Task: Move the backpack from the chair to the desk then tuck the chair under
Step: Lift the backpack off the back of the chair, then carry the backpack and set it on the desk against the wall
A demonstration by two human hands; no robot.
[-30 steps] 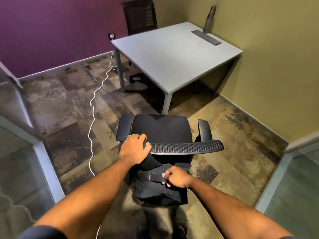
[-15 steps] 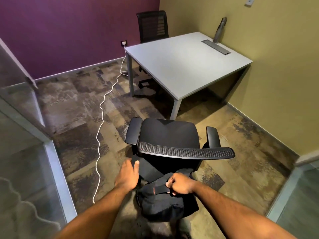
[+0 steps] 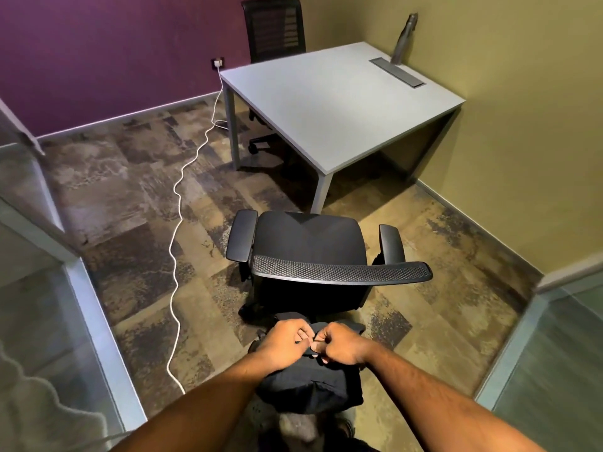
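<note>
Cable (image 3: pixel 177 223), white, runs across the floor from a wall socket (image 3: pixel 218 62), left of the working area and clear of the chair's base. Left hand (image 3: pixel 284 340) has its fingers closed on the top of the black backpack (image 3: pixel 306 380); the right hand (image 3: pixel 339 347), touching the left, is likewise closed on the same fabric, probably a strap or handle, though the exact hold cannot be made out. Backpack hangs low behind the chair (image 3: pixel 310 246), off the seat, near the person's legs. Chair seat is bare and faces the surface (image 3: pixel 336 102). A bottle (image 3: pixel 403 37) stands at the surface's far right edge.

Step in hand, as judged: carrying the backpack, first part of the task incomplete. Next move calls for lifting it around or over the chair back and onto the surface.
</note>
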